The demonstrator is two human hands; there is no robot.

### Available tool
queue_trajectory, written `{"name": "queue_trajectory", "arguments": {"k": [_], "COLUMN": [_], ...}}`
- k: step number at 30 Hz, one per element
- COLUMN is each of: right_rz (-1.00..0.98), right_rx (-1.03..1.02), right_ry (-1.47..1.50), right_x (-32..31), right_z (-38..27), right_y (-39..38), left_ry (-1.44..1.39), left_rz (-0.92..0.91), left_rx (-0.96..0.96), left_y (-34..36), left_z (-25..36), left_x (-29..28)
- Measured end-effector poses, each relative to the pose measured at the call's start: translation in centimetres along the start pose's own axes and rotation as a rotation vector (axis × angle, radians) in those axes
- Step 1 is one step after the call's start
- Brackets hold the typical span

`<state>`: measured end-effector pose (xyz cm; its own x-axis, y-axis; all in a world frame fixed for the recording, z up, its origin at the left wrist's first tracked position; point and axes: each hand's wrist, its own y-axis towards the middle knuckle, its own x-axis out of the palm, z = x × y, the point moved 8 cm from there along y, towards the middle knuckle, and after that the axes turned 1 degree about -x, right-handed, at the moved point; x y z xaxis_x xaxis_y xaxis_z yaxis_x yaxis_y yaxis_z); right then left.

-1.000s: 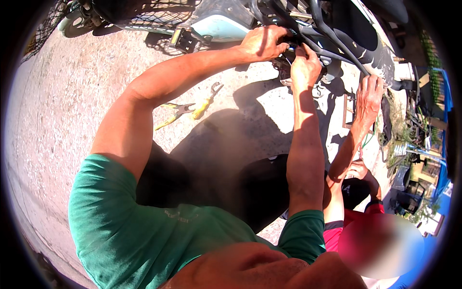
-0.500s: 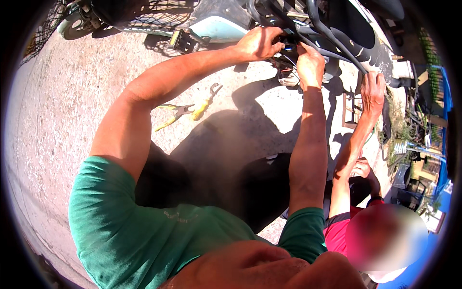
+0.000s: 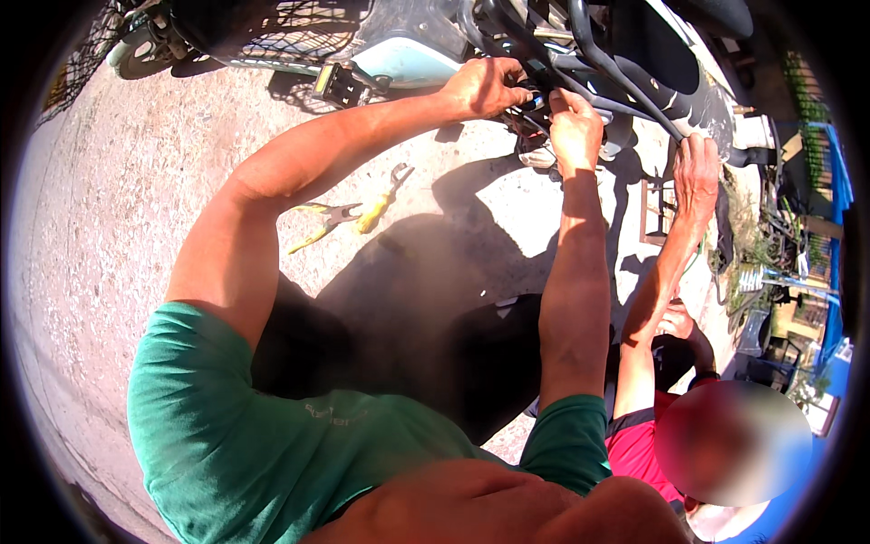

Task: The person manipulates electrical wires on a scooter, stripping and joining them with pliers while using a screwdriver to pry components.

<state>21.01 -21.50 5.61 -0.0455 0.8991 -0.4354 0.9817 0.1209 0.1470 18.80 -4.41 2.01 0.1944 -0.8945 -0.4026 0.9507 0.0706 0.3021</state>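
Under the black tubular frame of a pale-blue scooter, both my hands work at a small dark fitting with a bit of blue. My left hand has its fingers bent and pinched at the fitting's left side. My right hand reaches up from below, fingers curled at the same fitting; what exactly each holds is too small and shaded to make out. Yellow-handled pliers and another yellow-handled tool lie on the concrete below my hands.
A co-worker in red has a hand at a black tube to my right. A small metal stand is behind that arm. A black pedal sticks out from the scooter. Fencing and assorted clutter line the far right.
My right hand first shifted right, then back left, its fingers staying at the fitting. My left hand moved only slightly. The co-worker's head and shoulder shifted a little.
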Motion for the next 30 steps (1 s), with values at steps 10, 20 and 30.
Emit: {"name": "queue_trajectory", "arguments": {"k": [10,20,30], "right_rz": [0.009,0.056,0.159], "right_rx": [-0.049,0.087,0.329], "right_ry": [-0.046,0.371,0.571], "right_x": [0.8,2.6,3.8], "right_z": [1.0,3.9,4.2], "right_y": [-0.5,-1.0,-2.6], "left_ry": [0.212,0.304,0.009], "left_rz": [0.088,-0.008,0.112], "left_rx": [0.122,0.426,0.581], "left_y": [-2.3,-0.1,-0.9], "left_z": [4.1,6.0,8.7], "left_x": [-1.7,-1.6,-1.3]}}
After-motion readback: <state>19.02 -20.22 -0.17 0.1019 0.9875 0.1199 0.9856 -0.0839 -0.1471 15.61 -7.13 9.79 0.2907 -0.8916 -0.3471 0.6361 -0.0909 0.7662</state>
